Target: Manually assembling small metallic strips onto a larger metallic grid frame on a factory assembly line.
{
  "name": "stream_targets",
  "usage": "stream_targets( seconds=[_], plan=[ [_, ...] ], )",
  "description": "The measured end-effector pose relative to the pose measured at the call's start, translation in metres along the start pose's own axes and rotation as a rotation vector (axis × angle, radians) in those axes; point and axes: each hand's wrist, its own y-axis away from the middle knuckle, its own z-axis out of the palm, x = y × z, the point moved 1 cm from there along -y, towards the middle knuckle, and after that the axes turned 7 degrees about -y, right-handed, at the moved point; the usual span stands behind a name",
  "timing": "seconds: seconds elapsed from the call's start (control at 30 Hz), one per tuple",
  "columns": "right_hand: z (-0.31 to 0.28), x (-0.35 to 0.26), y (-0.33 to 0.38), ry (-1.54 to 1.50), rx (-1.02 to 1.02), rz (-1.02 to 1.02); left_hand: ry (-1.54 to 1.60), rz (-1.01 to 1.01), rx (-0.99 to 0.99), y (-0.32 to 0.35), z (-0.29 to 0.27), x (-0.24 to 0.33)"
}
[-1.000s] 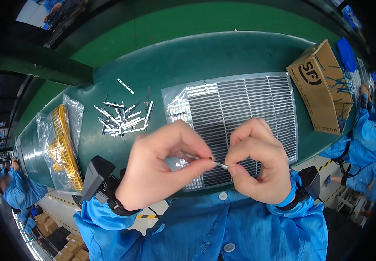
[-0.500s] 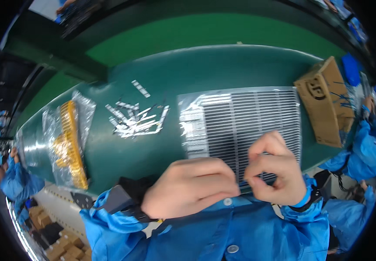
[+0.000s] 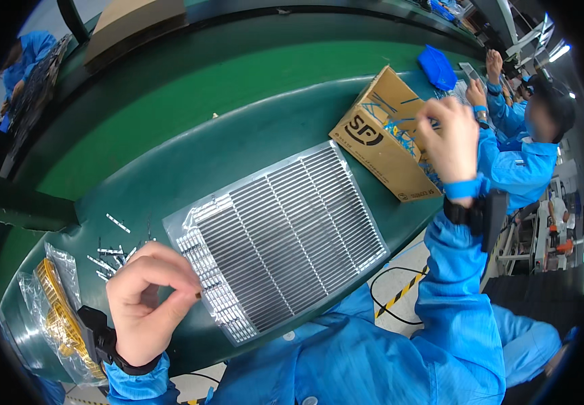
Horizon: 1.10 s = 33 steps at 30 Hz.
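My left hand (image 3: 150, 304) is raised near the left edge of a sheet of dark and silver strips (image 3: 292, 229) in clear film. Its thumb and index finger pinch a tiny piece with a brownish end (image 3: 198, 295); the rest is hidden by the fingers. Over the open cardboard box (image 3: 380, 145) at the right, my right hand (image 3: 450, 138) hovers with curled fingers drawn together. Whatever it may hold cannot be made out. Thin blue strips (image 3: 400, 131) lie in the box. Partly behind my left hand is a loose pile of small black-and-white strips (image 3: 106, 263).
Yellow plastic parts (image 3: 59, 307) in clear bags lie at the far left of the green table (image 3: 238, 148). A blue bag (image 3: 437, 67) sits beyond the box. At the right, a co-worker (image 3: 525, 148) in blue sits close to the table.
My hands have separated from in front of my chest: the left toward the loose strips, the right over the box. The view has turned to the right.
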Motion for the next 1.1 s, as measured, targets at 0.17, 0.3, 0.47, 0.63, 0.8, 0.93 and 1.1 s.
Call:
stream_targets(
  seconds=[0.17,0.3,0.47,0.63,0.8,0.93,1.1],
  plan=[
    [0.022,0.029,0.006,0.04,-0.01,0.107,-0.13,0.011,-0.062,-0.006,0.004,-0.009],
    [0.012,0.027,-0.001,0.053,-0.082,0.151,-0.214,-0.016,-0.093,-0.009,0.004,-0.014],
    [0.015,0.04,0.002,-0.015,0.025,0.129,-0.26,0.042,-0.102,-0.015,0.004,-0.016],
    [0.007,0.041,0.001,-0.106,0.157,0.094,-0.246,-0.01,-0.174,-0.014,0.0,-0.018],
    [-0.023,-0.052,0.013,-0.612,0.171,0.042,-0.23,-0.072,-0.158,-0.012,-0.003,-0.028],
    [-0.019,-0.136,0.044,-0.911,-0.368,-0.253,-0.173,-0.118,-0.295,-0.02,-0.001,-0.034],
    [0.012,-0.174,0.059,-1.058,-0.565,-0.256,-0.269,-0.136,-0.321,-0.026,0.004,-0.028]
  ],
)
